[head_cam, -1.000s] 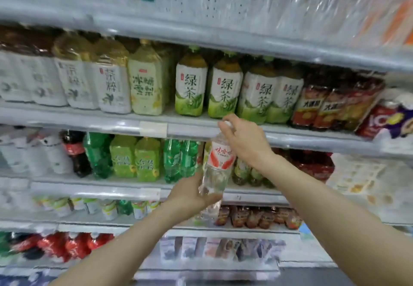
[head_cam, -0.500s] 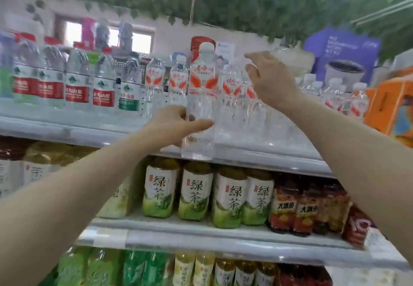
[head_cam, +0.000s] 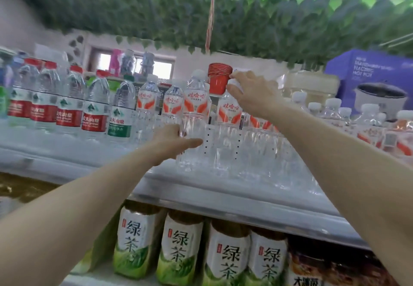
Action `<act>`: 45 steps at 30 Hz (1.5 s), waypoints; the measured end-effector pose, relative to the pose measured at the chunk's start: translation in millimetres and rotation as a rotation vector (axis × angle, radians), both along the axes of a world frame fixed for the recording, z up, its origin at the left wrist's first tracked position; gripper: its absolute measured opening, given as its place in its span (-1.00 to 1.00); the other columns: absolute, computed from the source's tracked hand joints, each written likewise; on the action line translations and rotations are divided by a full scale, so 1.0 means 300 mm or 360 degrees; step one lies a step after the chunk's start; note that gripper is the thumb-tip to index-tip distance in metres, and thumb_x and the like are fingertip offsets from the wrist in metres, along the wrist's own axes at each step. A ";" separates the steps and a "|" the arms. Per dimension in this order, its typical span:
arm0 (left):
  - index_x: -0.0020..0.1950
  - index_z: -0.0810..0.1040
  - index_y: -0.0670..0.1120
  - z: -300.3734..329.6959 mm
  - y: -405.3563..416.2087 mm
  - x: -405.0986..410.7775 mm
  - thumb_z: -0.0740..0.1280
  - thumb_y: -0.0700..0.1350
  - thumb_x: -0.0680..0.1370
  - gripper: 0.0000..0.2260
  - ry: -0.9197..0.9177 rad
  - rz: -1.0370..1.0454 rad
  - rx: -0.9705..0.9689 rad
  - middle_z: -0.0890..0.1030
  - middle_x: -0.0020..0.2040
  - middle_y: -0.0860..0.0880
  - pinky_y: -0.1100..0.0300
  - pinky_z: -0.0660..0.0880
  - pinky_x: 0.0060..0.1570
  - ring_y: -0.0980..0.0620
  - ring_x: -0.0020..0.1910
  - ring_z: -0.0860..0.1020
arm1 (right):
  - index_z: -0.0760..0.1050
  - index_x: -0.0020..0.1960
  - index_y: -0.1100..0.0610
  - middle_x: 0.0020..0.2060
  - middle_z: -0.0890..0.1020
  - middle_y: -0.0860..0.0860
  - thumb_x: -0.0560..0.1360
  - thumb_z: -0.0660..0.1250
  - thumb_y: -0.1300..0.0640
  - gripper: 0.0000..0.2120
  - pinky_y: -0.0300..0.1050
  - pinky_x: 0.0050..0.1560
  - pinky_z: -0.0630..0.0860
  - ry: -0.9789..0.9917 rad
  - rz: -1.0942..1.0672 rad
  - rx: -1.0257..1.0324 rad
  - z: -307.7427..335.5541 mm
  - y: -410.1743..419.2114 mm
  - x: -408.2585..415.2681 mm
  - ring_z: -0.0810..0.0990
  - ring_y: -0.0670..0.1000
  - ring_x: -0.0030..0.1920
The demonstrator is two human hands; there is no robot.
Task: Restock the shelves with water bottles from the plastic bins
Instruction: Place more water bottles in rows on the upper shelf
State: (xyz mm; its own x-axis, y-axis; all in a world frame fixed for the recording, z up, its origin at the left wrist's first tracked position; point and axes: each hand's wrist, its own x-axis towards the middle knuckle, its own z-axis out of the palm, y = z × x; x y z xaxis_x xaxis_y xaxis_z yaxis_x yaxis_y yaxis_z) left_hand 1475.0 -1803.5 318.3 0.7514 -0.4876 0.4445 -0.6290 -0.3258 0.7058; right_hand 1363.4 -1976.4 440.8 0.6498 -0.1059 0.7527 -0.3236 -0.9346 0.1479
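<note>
Hands both reached up to the top shelf (head_cam: 201,187) at mid-frame. Left hand (head_cam: 172,143), centre of frame, held the lower body of a clear water bottle (head_cam: 195,115) with a white cap and red-orange label; thumb lay extended across the bottle's front, fingers wrapped behind it and hidden. Bottle stood upright with its base at the shelf surface, front row, just beside similar bottles. Right hand (head_cam: 252,93), right of centre and higher, gripped the neck and cap area of a second water bottle (head_cam: 229,115) of the same brand, fingers curled over its top; cap itself mostly covered by the hand. That bottle stood upright immediately right of the first, the two near or touching; could not tell which. More white-capped bottles (head_cam: 330,115) filled the shelf toward the right edge. Red-labelled, red-capped water bottles (head_cam: 67,104) lined the left part of the shelf, one green-labelled bottle (head_cam: 121,111) next to them. Red cup stack (head_cam: 218,78) stood behind the held bottles. Green tea bottles (head_cam: 181,250) occupied the lower shelf, bottom centre. Purple hot pot box (head_cam: 371,79) sat at upper right; leaf garland (head_cam: 201,6) covered the top of frame.
</note>
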 end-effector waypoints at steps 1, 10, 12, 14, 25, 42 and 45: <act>0.04 0.48 -0.03 -0.005 -0.014 -0.001 0.43 0.23 0.43 -0.61 -0.0024 -0.0001 0.0017 0.59 -0.09 0.00 0.17 0.56 -0.19 0.03 -0.12 0.58 | 0.24 0.46 -0.04 0.40 0.40 0.04 0.62 -0.05 -0.22 -0.51 0.27 0.32 0.26 -0.0001 0.0028 -0.0002 -0.009 -0.011 0.015 0.45 0.17 0.29; 0.27 0.46 -0.11 -0.021 -0.023 0.032 0.45 0.23 0.39 -0.40 -0.0009 -0.0142 0.0041 0.58 0.07 -0.03 0.07 0.59 -0.02 0.01 -0.02 0.60 | 0.27 0.43 0.00 0.34 0.48 0.03 0.63 -0.08 -0.19 -0.52 0.20 0.30 0.17 -0.0231 0.0098 -0.0166 -0.057 -0.064 0.057 0.49 0.13 0.23; 0.27 0.45 -0.11 -0.016 -0.019 0.033 0.46 0.19 0.40 -0.42 0.0020 -0.0179 0.0044 0.56 0.09 -0.02 0.13 0.57 -0.05 0.02 -0.01 0.59 | 0.29 0.41 0.01 0.31 0.50 0.04 0.64 -0.08 -0.18 -0.54 0.18 0.30 0.16 -0.0259 0.0114 -0.0173 -0.063 -0.065 0.057 0.50 0.14 0.20; 0.26 0.45 -0.13 -0.014 -0.009 0.031 0.45 0.15 0.43 -0.46 0.0059 -0.0223 0.0034 0.56 0.10 -0.04 0.17 0.55 -0.07 0.01 0.01 0.58 | 0.30 0.40 0.02 0.31 0.50 0.04 0.64 -0.07 -0.17 -0.55 0.18 0.32 0.14 -0.0278 0.0126 -0.0182 -0.066 -0.066 0.055 0.51 0.14 0.20; 0.10 0.49 0.01 -0.057 0.001 0.040 0.51 0.26 0.30 -0.49 -0.0155 -0.0072 0.0288 0.61 -0.01 0.05 0.00 0.55 0.09 0.05 -0.02 0.58 | 0.29 0.40 -0.01 0.28 0.52 0.03 0.63 -0.11 -0.19 -0.54 0.26 0.35 0.11 -0.0293 0.0073 -0.0196 -0.072 -0.056 0.071 0.50 0.17 0.23; 0.51 0.24 -0.06 -0.115 0.231 -0.081 0.37 0.09 0.53 -0.38 -0.0818 0.0064 0.0013 0.37 0.44 -0.05 0.03 0.37 0.31 -0.05 0.37 0.39 | 0.24 0.48 0.01 0.40 0.36 0.11 0.63 0.04 -0.17 -0.52 0.19 0.41 0.16 -0.0143 -0.0260 -0.0126 -0.314 0.166 -0.152 0.34 0.22 0.39; 0.51 0.25 -0.06 -0.202 0.339 -0.141 0.35 0.03 0.54 -0.42 -0.1101 0.0005 0.0039 0.32 0.46 -0.06 0.02 0.35 0.33 -0.07 0.41 0.33 | 0.24 0.50 0.03 0.42 0.34 0.11 0.64 0.09 -0.13 -0.51 0.14 0.39 0.19 -0.0026 -0.0260 -0.0068 -0.467 0.300 -0.231 0.32 0.23 0.39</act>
